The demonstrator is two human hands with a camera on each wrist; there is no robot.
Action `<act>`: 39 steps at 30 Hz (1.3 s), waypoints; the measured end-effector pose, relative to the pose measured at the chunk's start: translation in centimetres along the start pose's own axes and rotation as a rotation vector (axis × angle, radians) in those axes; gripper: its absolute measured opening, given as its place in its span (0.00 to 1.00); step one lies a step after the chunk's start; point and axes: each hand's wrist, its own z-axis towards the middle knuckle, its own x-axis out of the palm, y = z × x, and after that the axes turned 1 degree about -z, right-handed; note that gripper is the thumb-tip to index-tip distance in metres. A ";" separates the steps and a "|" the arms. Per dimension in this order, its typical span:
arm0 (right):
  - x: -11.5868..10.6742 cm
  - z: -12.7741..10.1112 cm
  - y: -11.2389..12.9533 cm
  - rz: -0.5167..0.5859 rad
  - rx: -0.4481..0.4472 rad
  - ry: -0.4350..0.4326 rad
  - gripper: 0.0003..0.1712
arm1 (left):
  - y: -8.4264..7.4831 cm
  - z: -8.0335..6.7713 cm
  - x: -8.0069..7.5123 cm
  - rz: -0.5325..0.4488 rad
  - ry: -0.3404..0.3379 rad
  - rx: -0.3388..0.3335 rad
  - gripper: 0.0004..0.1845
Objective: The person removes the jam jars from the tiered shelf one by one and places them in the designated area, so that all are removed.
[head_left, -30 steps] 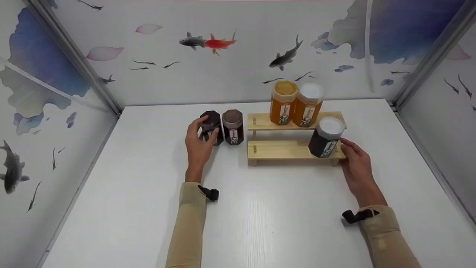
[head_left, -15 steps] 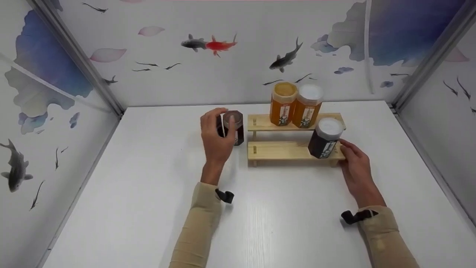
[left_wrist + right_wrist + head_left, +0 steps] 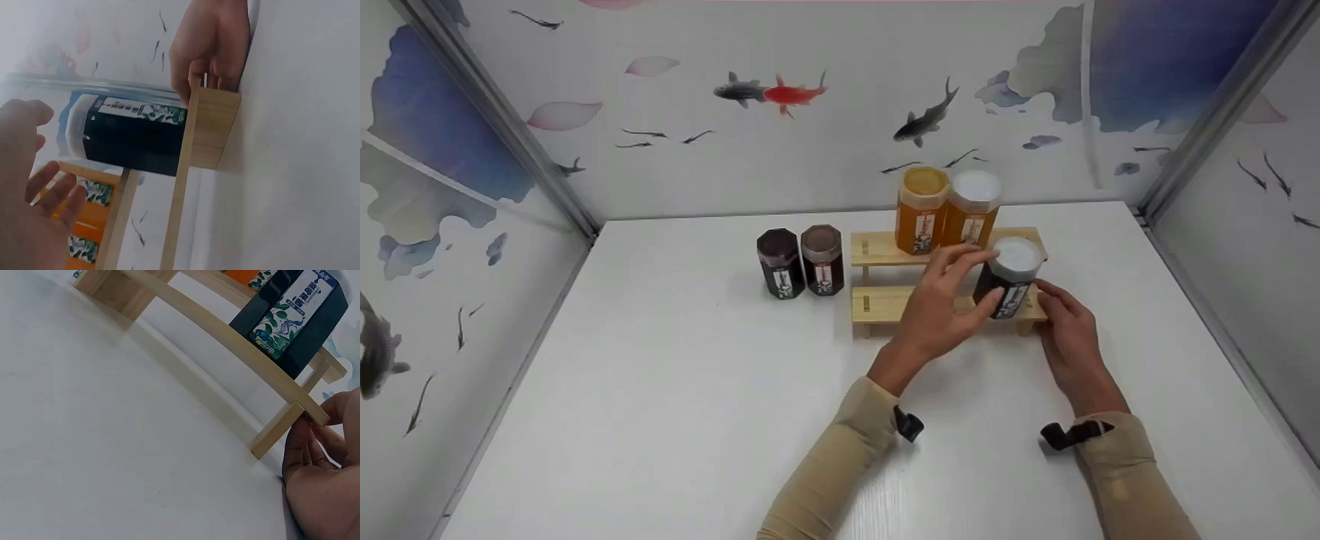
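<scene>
White worktop [image 3: 660,390] enclosed by three walls [image 3: 810,150] papered with fish and petals. Left hand [image 3: 941,304], fingers spread and holding nothing, is hovering just beside the white-lidded dark jar [image 3: 1006,277], which is standing on the lower step of the wooden rack [image 3: 885,301]. Right hand [image 3: 1069,337], fingers loosely extended, is touching the rack's end beyond the jar. Two orange jars [image 3: 945,210] are standing behind the left hand; two dark jars [image 3: 801,262] well to its left. Jar labels are too small to read.

Staged booth, fish-print walls [image 3: 825,142], white table [image 3: 675,390]
</scene>
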 end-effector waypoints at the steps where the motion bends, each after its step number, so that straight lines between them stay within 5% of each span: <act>1: 0.0 0.0 -0.1 -0.009 -0.010 0.004 0.33 | -0.1 0.1 0.6 0.004 0.018 -0.032 0.28; 8: -0.2 -0.2 -0.1 -0.005 -0.029 0.010 0.33 | -0.8 0.7 4.1 0.038 0.013 -0.224 0.36; 17: 0.1 -0.1 -0.3 0.001 -0.001 -0.002 0.33 | -1.4 1.1 5.6 0.188 -0.128 -0.266 0.36; 29: 0.0 -0.2 -0.2 0.046 0.007 0.001 0.34 | -0.6 0.0 3.5 0.165 -0.162 -0.163 0.34; 39: -0.1 0.1 -0.2 0.014 -0.004 0.020 0.35 | 1.7 -1.4 -0.9 0.172 -0.227 -0.115 0.34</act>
